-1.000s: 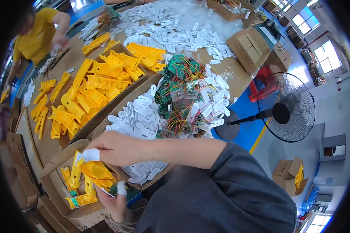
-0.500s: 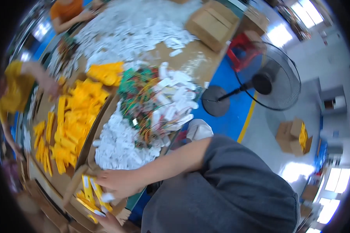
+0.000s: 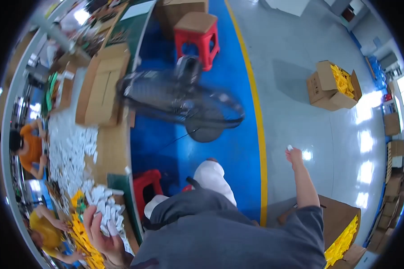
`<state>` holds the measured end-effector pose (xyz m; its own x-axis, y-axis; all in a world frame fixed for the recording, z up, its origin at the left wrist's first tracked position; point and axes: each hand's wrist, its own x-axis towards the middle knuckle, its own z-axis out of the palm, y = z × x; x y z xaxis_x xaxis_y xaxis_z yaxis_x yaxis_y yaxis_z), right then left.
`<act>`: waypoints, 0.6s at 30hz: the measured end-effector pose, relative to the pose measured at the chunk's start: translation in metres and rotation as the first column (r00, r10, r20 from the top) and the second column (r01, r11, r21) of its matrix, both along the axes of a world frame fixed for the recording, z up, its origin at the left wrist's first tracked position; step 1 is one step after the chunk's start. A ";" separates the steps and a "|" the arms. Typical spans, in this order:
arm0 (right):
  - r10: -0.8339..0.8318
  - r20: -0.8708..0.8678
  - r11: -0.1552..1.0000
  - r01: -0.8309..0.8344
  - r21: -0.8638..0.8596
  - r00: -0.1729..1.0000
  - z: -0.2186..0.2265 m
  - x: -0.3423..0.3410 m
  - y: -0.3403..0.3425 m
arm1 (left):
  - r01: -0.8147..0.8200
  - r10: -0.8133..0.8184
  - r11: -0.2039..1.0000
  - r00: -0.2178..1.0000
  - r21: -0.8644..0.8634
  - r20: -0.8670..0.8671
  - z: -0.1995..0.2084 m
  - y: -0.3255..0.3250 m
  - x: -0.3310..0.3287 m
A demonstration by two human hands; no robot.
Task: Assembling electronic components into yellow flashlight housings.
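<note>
My left hand (image 3: 101,237) is raised at the lower left, in front of the table. Its fingers are stretched and apart, and a small white cover or piece shows at one fingertip. Behind it lie white plastic pieces (image 3: 105,201) in a heap and a spread of yellow pieces (image 3: 87,244). My right arm reaches out to the right over the grey floor. The right hand (image 3: 294,155) is small in view with its fingers curled together. Something white shows at its fingertips; I cannot tell whether it is held or worn.
A black floor fan (image 3: 179,101), blurred, stands beside the table near a red stool (image 3: 197,38). An open carton (image 3: 321,89) of yellow pieces sits on the floor, another carton (image 3: 321,213) at lower right. Two people, in orange (image 3: 29,148) and yellow (image 3: 45,231), work across the table.
My view has swung right, away from the table. Both hands have left the small box of yellow pieces; the right has moved far out to the right, the left is raised.
</note>
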<state>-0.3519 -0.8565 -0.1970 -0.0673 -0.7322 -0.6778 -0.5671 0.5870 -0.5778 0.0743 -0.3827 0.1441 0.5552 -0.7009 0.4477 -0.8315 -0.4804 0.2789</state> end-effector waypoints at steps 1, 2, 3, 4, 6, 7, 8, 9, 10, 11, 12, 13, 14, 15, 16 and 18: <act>-0.043 0.089 0.998 0.047 -0.048 0.995 0.019 -0.005 -0.003 | 0.028 -0.028 1.000 1.000 -0.001 0.007 0.007 -0.035 0.001; -0.084 0.166 0.989 0.102 -0.103 0.982 0.043 -0.014 -0.003 | 0.059 -0.059 0.998 0.998 -0.013 0.002 0.010 -0.067 0.001; -0.174 0.233 0.978 0.195 -0.069 0.957 0.032 -0.056 -0.002 | 0.104 -0.108 0.992 0.993 -0.076 -0.053 0.017 -0.106 -0.003; -0.246 0.310 0.964 0.264 -0.017 0.919 0.033 -0.071 0.002 | 0.161 -0.163 0.986 0.986 -0.038 -0.027 0.029 -0.140 -0.007; -0.606 0.393 0.795 0.539 0.278 0.692 0.071 -0.082 0.007 | 0.242 -0.243 0.964 0.970 -0.107 0.005 0.035 -0.200 -0.015; -0.588 0.387 0.809 0.508 0.295 0.710 0.071 -0.101 0.006 | 0.244 -0.245 0.963 0.970 -0.111 0.009 0.043 -0.230 -0.015; -0.561 0.381 0.826 0.471 0.309 0.735 0.069 -0.118 0.002 | 0.325 -0.322 0.939 0.946 -0.116 0.047 0.051 -0.258 -0.014; -0.546 0.390 0.836 0.455 0.305 0.742 0.066 -0.122 -0.007 | 0.396 -0.387 0.911 0.917 -0.114 0.092 0.059 -0.285 -0.013; -0.586 0.422 0.810 0.485 0.329 0.691 0.064 -0.121 -0.016 | 0.383 -0.373 0.916 0.923 -0.121 0.100 0.065 -0.313 -0.015; -0.622 0.451 0.783 0.510 0.355 0.640 0.061 -0.116 -0.032 | 0.414 -0.407 0.899 0.910 -0.142 0.077 0.072 -0.339 -0.017; -0.603 0.457 0.798 0.490 0.351 0.654 0.061 -0.106 -0.052 | 0.438 -0.435 0.885 0.899 -0.159 0.052 0.076 -0.364 -0.021; -0.593 0.512 0.805 0.462 0.372 0.621 0.065 -0.093 -0.071 | 0.470 -0.467 0.870 0.882 -0.150 0.057 0.077 -0.389 -0.027; -0.577 0.566 0.816 0.426 0.390 0.588 0.072 -0.080 -0.095 | 0.497 -0.493 0.856 0.868 -0.141 0.063 0.078 -0.415 -0.032; -0.554 0.572 0.832 0.404 0.380 0.605 0.083 -0.063 -0.123 | 0.541 -0.533 0.837 0.840 -0.084 0.098 0.077 -0.441 -0.037; -0.464 0.580 0.886 0.360 0.293 0.669 0.096 -0.046 -0.151 | 0.580 -0.574 0.812 0.813 -0.063 0.095 0.071 -0.469 -0.041; -0.357 0.574 0.934 0.299 0.196 0.737 0.108 -0.040 -0.206 | 0.640 -0.639 0.768 0.762 0.022 0.105 0.070 -0.526 -0.046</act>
<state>-0.3922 -1.0625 -0.0890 0.1422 -0.6779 -0.7213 0.1079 0.7349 -0.6695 0.0279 -0.9084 0.2140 -0.0678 -0.8704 0.4877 -0.9679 0.1759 0.1795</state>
